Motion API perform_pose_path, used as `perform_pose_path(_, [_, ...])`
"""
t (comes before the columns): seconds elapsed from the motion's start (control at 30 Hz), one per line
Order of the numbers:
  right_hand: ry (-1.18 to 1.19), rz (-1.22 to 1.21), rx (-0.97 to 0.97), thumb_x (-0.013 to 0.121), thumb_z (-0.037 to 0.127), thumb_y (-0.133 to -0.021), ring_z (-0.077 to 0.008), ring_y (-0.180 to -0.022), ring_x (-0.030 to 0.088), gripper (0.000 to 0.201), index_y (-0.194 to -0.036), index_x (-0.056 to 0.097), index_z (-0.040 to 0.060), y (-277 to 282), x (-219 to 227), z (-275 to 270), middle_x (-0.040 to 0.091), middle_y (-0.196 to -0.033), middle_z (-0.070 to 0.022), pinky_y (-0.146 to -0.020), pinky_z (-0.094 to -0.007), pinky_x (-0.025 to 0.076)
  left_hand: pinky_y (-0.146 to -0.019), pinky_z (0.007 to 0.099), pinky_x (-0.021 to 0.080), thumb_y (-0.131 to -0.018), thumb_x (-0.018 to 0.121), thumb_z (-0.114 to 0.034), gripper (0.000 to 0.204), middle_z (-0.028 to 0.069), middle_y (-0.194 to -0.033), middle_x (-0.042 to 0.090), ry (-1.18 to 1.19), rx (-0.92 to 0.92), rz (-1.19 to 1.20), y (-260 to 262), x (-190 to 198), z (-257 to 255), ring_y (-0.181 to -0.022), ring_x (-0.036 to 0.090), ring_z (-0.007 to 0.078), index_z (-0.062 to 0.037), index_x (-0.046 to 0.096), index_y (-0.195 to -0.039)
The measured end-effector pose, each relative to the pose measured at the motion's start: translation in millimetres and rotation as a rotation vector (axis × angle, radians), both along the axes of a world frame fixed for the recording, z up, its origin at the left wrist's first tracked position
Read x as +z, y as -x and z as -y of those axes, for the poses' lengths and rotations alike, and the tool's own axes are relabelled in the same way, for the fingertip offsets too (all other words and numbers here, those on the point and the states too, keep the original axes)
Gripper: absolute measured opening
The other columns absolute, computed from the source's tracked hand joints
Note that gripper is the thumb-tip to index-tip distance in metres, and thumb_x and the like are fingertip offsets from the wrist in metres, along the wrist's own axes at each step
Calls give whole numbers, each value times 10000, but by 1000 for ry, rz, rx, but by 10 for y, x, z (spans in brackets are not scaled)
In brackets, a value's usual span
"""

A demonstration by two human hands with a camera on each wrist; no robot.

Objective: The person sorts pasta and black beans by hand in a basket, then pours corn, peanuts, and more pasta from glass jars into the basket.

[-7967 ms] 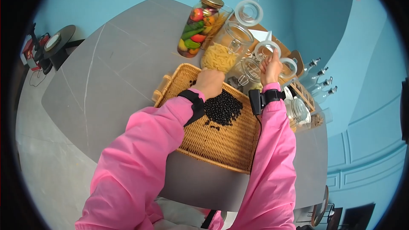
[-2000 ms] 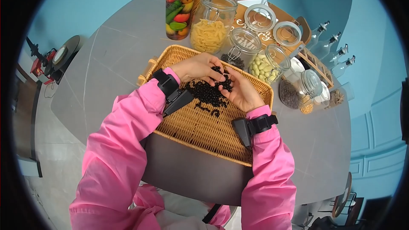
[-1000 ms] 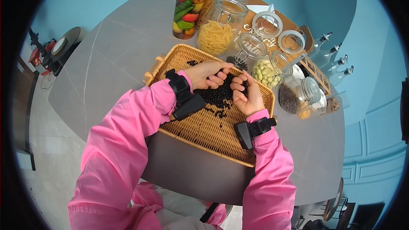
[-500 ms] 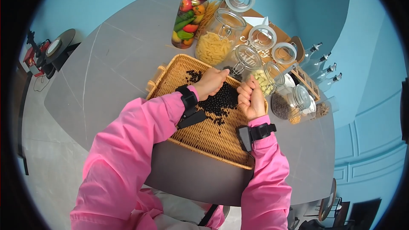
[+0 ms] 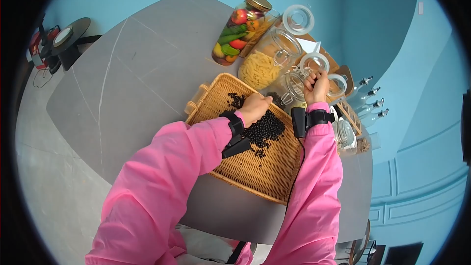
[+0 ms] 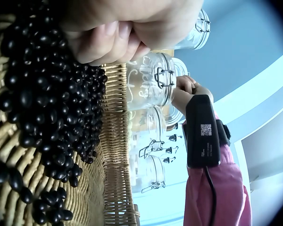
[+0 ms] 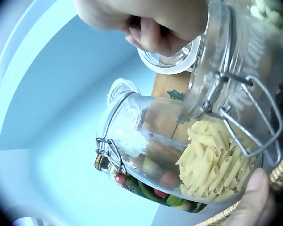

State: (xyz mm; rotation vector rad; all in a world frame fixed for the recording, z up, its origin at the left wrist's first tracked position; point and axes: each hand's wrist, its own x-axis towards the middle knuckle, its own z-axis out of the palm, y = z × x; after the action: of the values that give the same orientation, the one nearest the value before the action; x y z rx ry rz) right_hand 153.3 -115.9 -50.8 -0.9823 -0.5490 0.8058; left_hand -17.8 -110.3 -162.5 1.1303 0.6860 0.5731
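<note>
Black beans point(image 5: 267, 128) lie heaped in a wicker basket point(image 5: 265, 179). Low over the heap, my left hand point(image 5: 254, 108) is a fist, its thumb close to the far rim. Its curled fingers point(image 6: 114, 43) hide the beans gathered from the heap. Beyond the basket stands an open clip-top glass jar point(image 7: 245, 59) with white lettering and dark contents low inside. My right hand point(image 5: 318, 87) is raised close over this jar's mouth, fingers curled round black beans that are mostly hidden in the palm.
Behind the basket stand an open jar of penne point(image 5: 260, 70) and a tall jar of vegetables point(image 5: 238, 37). Open glass lids point(image 5: 298, 19) stick up at the back. Lidded jars point(image 5: 345, 133) and glass bottles point(image 5: 368, 105) line the right side.
Two seconds ago both hands were together over the basket with beans between them. They drew apart into fists; the right rose rightward to the jar, while the left stayed over the heap.
</note>
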Motion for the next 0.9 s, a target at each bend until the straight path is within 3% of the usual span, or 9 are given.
perform_pose_path(0.17, [71, 60, -98, 497, 204, -875, -98, -467, 255, 254, -678, 351, 136, 40, -49, -66, 241, -558, 30, -395, -239, 194, -517, 385, 412, -908, 508, -312, 419, 102, -564, 523, -86, 62, -50, -56, -40, 4, -499, 521, 230, 29, 534, -666])
perform_pose_path(0.27, [70, 71, -136, 497, 214, -873, -99, -463, 247, 248, -680, 361, 138, 70, -41, -95, 233, -557, 32, -402, -243, 194, -322, 270, 182, -957, 443, -300, 402, -46, -495, 334, -70, 39, -19, -70, -26, 20, -350, 265, 73, -119, 416, -599])
perform_pose_path(0.33, [74, 102, -124, 498, 216, -873, -98, -464, 246, 246, -683, 364, 136, 83, -39, -95, 234, -556, 31, -406, -243, 199, -673, 407, 440, -891, 536, -317, 409, 185, -710, 609, -120, 99, -85, -118, -105, -11, -706, 599, 315, 71, 600, -778])
perform_pose_path(0.57, [95, 157, -116, 502, 204, -864, -96, -483, 276, 222, -695, 380, 128, 79, -40, -108, 281, -580, 20, -421, -243, 220, -623, 398, 440, -894, 536, -321, 415, 163, -672, 597, -108, 89, -87, -91, -58, 4, -632, 595, 284, 63, 598, -750])
perform_pose_path(0.63, [99, 168, -136, 508, 201, -860, -99, -489, 287, 222, -691, 386, 125, 102, -37, -109, 294, -587, 17, -427, -246, 232, -319, 270, 181, -957, 439, -292, 394, -48, -496, 333, -63, 40, -26, -38, 21, 45, -349, 260, 70, -118, 418, -605])
perform_pose_path(0.67, [102, 177, -155, 514, 199, -855, -103, -494, 299, 221, -687, 392, 123, 100, -38, -113, 307, -594, 13, -432, -249, 244, -319, 270, 181, -957, 439, -292, 394, -48, -496, 333, -62, 40, -26, -55, -9, 28, -349, 260, 70, -118, 418, -605])
perform_pose_path(0.73, [112, 198, -163, 520, 199, -851, -108, -503, 321, 222, -683, 399, 118, 86, -40, -116, 327, -598, 7, -441, -253, 265, -553, 397, 419, -895, 533, -318, 425, 130, -595, 546, -65, 49, -59, -101, -96, -24, -530, 547, 253, 52, 570, -690])
perform_pose_path(0.87, [158, 255, -179, 533, 198, -842, -132, -536, 416, 208, -689, 432, 101, 54, -50, -111, 416, -622, -15, -480, -262, 345, -549, 395, 416, -894, 533, -316, 422, 128, -597, 549, -97, 68, -48, -95, -81, -12, -532, 548, 249, 55, 571, -696])
perform_pose_path(0.9, [160, 255, -179, 533, 198, -842, -132, -536, 416, 208, -689, 432, 101, 41, -55, -102, 416, -622, -15, -480, -262, 345, -436, 333, 295, -929, 483, -301, 386, 38, -546, 432, -70, 48, -26, -72, -37, 13, -442, 399, 158, -34, 489, -651])
